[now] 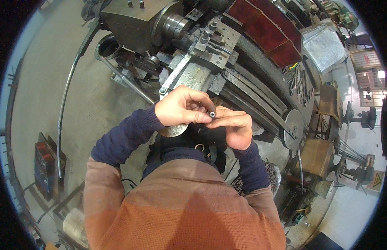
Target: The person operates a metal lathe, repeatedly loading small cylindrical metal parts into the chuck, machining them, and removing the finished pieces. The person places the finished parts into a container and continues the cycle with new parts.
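Observation:
My left hand (181,106) and my right hand (235,129) meet in front of my chest, above a metal lathe (197,46). Together they pinch a small dark metal cylinder (212,113) with a hole in its end, held between the fingertips of both hands. A round grey metal disc (174,130) shows just under my left hand; I cannot tell whether the hand grips it. Both arms wear dark blue sleeves under an orange sweater.
The lathe's chuck (174,25) and tool post (210,39) lie ahead, with a handwheel (294,127) to the right. Red panels (268,31) sit behind. A long bent rod (66,96) crosses the concrete floor at left. Wooden stools (318,156) and machine stands are at right.

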Motion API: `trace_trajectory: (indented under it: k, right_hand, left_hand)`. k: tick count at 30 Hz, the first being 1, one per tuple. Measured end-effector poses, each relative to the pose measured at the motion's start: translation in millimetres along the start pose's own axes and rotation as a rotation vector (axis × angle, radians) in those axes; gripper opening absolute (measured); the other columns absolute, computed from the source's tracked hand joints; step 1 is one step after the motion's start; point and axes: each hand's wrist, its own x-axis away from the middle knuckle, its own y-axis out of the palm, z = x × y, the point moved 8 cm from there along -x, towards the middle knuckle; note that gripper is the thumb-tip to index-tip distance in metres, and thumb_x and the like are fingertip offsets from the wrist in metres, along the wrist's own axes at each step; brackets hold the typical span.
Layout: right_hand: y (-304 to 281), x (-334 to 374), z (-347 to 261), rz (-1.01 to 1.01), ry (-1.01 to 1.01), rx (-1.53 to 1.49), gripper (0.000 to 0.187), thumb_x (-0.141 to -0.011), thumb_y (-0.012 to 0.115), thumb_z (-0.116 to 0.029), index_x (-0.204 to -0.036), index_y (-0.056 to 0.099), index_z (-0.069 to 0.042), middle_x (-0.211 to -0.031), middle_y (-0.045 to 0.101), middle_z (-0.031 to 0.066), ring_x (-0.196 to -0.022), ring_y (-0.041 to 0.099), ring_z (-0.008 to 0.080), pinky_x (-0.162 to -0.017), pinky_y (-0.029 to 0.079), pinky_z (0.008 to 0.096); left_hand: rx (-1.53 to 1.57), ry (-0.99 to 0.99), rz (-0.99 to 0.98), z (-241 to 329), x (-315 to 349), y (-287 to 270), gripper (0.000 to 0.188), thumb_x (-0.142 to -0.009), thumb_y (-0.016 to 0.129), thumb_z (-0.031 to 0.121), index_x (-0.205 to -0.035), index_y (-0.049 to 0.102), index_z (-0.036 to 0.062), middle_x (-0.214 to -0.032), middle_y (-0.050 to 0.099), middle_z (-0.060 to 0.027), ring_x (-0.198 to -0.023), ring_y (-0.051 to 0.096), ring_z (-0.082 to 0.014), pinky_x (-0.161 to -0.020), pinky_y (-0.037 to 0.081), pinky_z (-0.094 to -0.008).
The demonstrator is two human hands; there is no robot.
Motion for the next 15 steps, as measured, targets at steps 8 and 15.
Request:
trace_trajectory:
  k: [8, 15]
  right_hand:
    - [-14, -2, -7, -0.026, 0.053, 0.124, 0.058, -0.072, 0.063, -0.052, -0.087, 0.067, 0.004, -0.089, 0.065, 0.0166, -0.089, 0.062, 0.0291, -0.083, 0.045, 0.0364]
    - [-14, -13, -19, -0.034, 0.012, 0.141, 0.057, -0.072, 0.063, -0.052, -0.087, 0.066, 0.004, -0.091, 0.064, 0.0173, -0.088, 0.062, 0.0292, -0.080, 0.047, 0.0356]
  left_hand:
    - [0.249, -0.258, 0.066, -10, 5, -5, 0.021, -0.082, 0.063, 0.007, -0.100, 0.057, -0.0030, -0.078, 0.059, -0.0038, -0.056, 0.052, -0.0070, -0.051, 0.044, -0.0193]
    - [0.377, -0.237, 0.060, -9, 4, -4, 0.022, -0.084, 0.058, 0.008, -0.102, 0.054, -0.0053, -0.074, 0.061, -0.0126, -0.059, 0.060, -0.0157, -0.053, 0.049, -0.0265]
